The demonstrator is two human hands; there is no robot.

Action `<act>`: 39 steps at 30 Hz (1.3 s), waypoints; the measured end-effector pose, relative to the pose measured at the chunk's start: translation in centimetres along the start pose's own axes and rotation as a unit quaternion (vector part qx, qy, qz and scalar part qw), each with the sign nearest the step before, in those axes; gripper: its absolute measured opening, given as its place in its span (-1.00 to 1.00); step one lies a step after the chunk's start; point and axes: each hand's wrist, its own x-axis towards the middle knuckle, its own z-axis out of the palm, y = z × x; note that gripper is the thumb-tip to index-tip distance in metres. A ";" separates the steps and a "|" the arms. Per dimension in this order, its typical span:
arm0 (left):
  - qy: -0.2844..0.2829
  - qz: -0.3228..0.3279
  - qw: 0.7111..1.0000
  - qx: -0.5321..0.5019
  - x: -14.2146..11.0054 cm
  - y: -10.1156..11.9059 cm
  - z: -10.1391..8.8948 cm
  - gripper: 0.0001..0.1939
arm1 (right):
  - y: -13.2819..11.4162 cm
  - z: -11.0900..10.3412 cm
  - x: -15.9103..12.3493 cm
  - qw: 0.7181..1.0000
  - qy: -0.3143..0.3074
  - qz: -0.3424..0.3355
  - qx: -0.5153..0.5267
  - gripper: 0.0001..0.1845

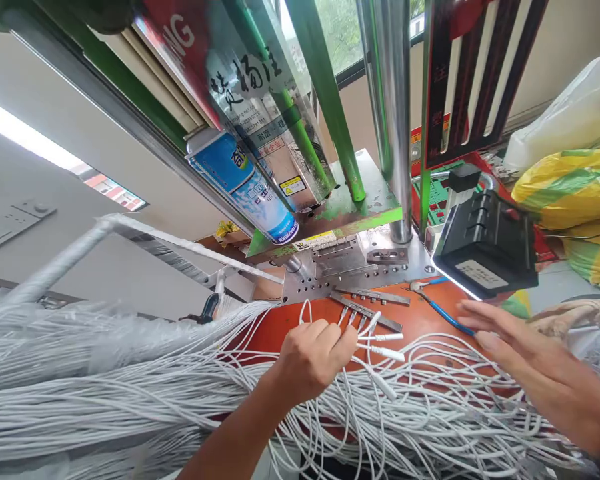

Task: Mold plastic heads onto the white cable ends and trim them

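Note:
My left hand [313,357] is closed in a fist on several white cables [380,350], whose moulded plug ends stick out to the right of my fingers. The plug ends lie close to a metal fixture bar [367,312] on the orange-red bench top [425,319]. My right hand [510,343] hovers open, fingers stretched out flat, over the loose white cables at the right, holding nothing. A thick bundle of white cables [90,380] runs in from the left under my left forearm.
A green moulding press [345,200] with steel columns stands behind, with its metal mould plate [340,263] in front. A blue spray can [245,183] leans at its left. A black box [485,243], blue-handled pliers [443,312] and yellow bags [575,193] are at the right.

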 end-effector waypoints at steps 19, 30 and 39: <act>0.027 0.052 0.998 0.010 0.3 1.3 -2.3 -0.82 | -7.7 6.7 1.3 0.858 -0.236 0.120 0.441 -0.57; 0.294 -0.354 0.887 0.039 -6.1 -6.7 -0.8 -0.77 | -6.0 6.6 2.5 0.979 -0.162 -0.013 0.124 -0.62; -0.092 -0.311 0.910 -0.259 -4.5 2.6 3.7 -0.54 | -2.2 11.3 3.9 0.934 -0.120 -0.188 -0.278 -0.79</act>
